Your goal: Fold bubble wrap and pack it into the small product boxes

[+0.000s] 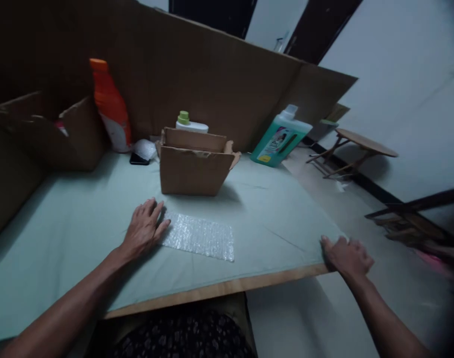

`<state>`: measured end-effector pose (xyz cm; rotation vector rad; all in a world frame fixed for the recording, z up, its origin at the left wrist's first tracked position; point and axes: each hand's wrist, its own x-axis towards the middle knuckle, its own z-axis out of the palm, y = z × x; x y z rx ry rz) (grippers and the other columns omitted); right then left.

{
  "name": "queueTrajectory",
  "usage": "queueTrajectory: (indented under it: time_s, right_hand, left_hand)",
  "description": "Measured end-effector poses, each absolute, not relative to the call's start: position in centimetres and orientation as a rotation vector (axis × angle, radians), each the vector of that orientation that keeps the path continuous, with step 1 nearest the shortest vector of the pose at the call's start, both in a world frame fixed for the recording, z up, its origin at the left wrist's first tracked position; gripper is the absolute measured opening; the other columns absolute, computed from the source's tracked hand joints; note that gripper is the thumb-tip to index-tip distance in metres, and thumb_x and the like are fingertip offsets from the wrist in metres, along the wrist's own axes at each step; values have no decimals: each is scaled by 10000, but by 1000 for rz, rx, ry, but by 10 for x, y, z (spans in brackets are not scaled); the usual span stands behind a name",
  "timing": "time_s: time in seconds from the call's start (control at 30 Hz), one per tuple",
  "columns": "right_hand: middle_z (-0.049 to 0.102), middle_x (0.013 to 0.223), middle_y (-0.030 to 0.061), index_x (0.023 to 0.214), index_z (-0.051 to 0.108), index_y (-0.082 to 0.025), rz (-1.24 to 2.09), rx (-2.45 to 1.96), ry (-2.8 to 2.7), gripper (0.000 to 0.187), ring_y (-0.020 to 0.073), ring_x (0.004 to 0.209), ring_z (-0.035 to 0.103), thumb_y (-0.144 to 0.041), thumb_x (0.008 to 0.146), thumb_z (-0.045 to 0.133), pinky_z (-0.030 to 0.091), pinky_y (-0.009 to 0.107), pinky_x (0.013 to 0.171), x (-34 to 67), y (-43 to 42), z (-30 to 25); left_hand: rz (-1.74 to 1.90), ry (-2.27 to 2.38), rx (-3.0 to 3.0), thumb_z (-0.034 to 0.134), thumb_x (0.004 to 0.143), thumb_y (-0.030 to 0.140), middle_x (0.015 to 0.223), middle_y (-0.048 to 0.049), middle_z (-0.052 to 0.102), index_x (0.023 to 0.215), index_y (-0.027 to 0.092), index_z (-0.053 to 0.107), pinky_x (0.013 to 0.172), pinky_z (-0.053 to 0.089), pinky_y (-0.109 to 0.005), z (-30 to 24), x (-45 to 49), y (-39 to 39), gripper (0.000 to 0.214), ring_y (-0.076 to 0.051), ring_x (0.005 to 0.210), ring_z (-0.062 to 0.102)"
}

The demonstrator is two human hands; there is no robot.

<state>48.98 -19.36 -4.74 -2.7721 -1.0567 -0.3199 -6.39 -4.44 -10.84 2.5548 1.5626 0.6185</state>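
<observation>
A flat piece of bubble wrap lies near the front of a table under a pale green cloth. At its left end rests my left hand, palm down with the fingers apart, thumb touching the wrap. My right hand is at the table's front right corner, slightly blurred. Its thumb lies on top and its fingers curl over the edge. Just behind the bubble wrap stands an open cardboard box, and a white bottle with a green cap shows behind it.
A teal liquid bottle stands back right, tilted in view. At back left are an orange bottle, a dark phone, crumpled clear plastic and a larger cardboard box. A cardboard panel closes off the back; a wooden stool stands beyond.
</observation>
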Motion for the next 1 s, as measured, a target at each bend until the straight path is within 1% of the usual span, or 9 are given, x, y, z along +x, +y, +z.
queueTrajectory:
  time_s: [0.07,0.2,0.37,0.57,0.67,0.77,0.87,0.93,1.0]
  right_hand:
    - [513,1393,385,1239,648,-36,-337,-2573,-1363,547,503,1366,449,-424,945,398,374,694,1017,456,-170,-48]
    - [544,1495,130,1399,553,-205,-202,-2093,-1902,492,286,1413,466,-411,968,434,392,497,1142,338,-104,-70]
    - [513,1525,138,1438,529,-165,35,-1535,-2489,506,297,1393,476,-417,1015,415,395,486,1125,231,-55,-91]
    - [621,1378,206,1273,646,-121,-76,-1731,-2289,479,359,1256,582,-430,1017,384,458,545,1000,301,-66,-92]
    - [654,1339,172,1216,659,-157,38,-1651,-2292,426,341,1233,600,-459,1004,445,462,535,995,311,-91,-88]
    - [647,1357,141,1054,659,-199,208,-1506,-2347,243,326,1265,582,-395,962,549,458,521,999,286,-112,-82]
    - [730,1161,95,890,609,-216,360,-1454,-2297,82,277,1110,660,-266,940,568,484,464,937,263,-107,-72]
    - [748,964,53,877,606,-222,392,-1468,-2275,63,241,939,687,-235,931,578,493,431,889,260,-92,-65]
    - [741,899,46,898,628,-223,317,-1513,-2303,43,248,888,680,-249,918,600,491,436,866,265,-73,-59]
  left_hand:
    - [694,1538,2577,407,994,429,1561,-246,403,1435,90,464,1183,312,-560,-102,-60,-47,559,-386,1456,377]
    - [605,1367,2696,462,986,349,1577,-191,413,1412,149,499,1219,253,-544,-94,-47,-52,472,-348,1491,333]
    - [323,1380,2668,486,986,410,1561,-152,456,1427,200,492,1201,258,-579,-98,-55,-59,489,-360,1465,375]
    - [499,1417,2554,491,972,388,1531,-144,483,1409,201,502,1202,256,-565,-100,-74,-68,476,-343,1447,386]
    - [665,1473,2391,528,938,377,1347,-132,622,1374,201,518,1099,388,-549,-98,-69,-67,470,-321,1269,530]
    - [677,1556,2315,543,887,283,1057,-100,698,1346,200,541,942,470,-513,-95,-59,-65,467,-301,1029,594]
    - [670,1501,2280,523,829,177,877,-43,682,1322,219,556,862,487,-440,-89,-53,-66,495,-240,852,612]
    - [684,1481,2249,526,827,173,858,-18,673,1329,229,543,846,493,-409,-83,-56,-65,506,-206,791,619]
    - [658,1547,2256,559,846,226,883,-21,669,1358,226,515,842,502,-414,-77,-63,-62,513,-214,809,629]
